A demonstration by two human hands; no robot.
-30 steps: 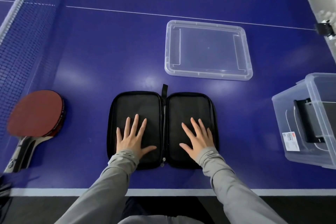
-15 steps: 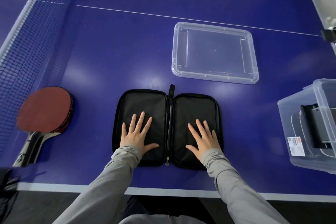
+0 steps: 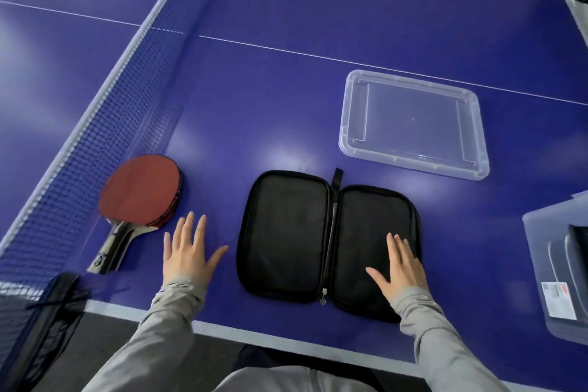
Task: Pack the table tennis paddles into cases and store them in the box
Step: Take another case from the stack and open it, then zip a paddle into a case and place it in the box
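Table [image 3: 286, 89], blue table-tennis top, before you | black zippered fabric case [image 3: 327, 242] lies spread flat near its front edge | clear plastic lid [image 3: 413, 124] beyond | clear plastic box [image 3: 534, 270] at right edge | red-rubbered paddles [image 3: 140, 191] stacked by net, left of case | your right hand [image 3: 401, 267] flat on case's right half, grasping nothing | your left hand [image 3: 187, 251] spread between paddles and case, grasping nothing

1. The light is even and rather cool, coming from overhead; soft pale patches of glare lie on the glossy blue tabletop [image 3: 286, 99].
2. Shadows are faint and short, a thin dark rim beside the paddle [image 3: 140, 191].
3. The wide lens bends straight lines near the edges.
4. The left hand [image 3: 187, 254] shows slight motion blur; the corners are soft.
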